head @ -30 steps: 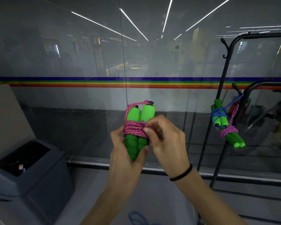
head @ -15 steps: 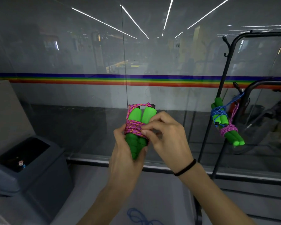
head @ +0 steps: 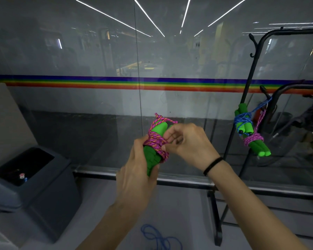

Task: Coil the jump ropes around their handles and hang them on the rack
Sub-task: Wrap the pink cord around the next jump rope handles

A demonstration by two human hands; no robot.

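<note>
I hold a pair of green foam handles [head: 153,157] upright in front of me, wrapped in a pink-and-orange jump rope [head: 154,140]. My left hand [head: 135,170] grips the lower part of the handles. My right hand [head: 186,141] pinches the rope at the coil's right side, fingers curled over the handle tops. A loop of the rope stands above the handles. On the black rack [head: 249,91] at right hang two coiled ropes with green handles, a blue one [head: 242,121] and a pink one [head: 254,138].
A glass wall with a rainbow stripe [head: 98,83] stands close in front. A grey bin [head: 31,186] sits at the lower left. A loose blue rope [head: 159,239] lies on the floor between my arms. The rack's base [head: 217,222] is near my right forearm.
My right hand has shifted up over the handle tops and the bundle has tilted a little to the right. The rope loop on top now sticks out further. The view has drifted slightly.
</note>
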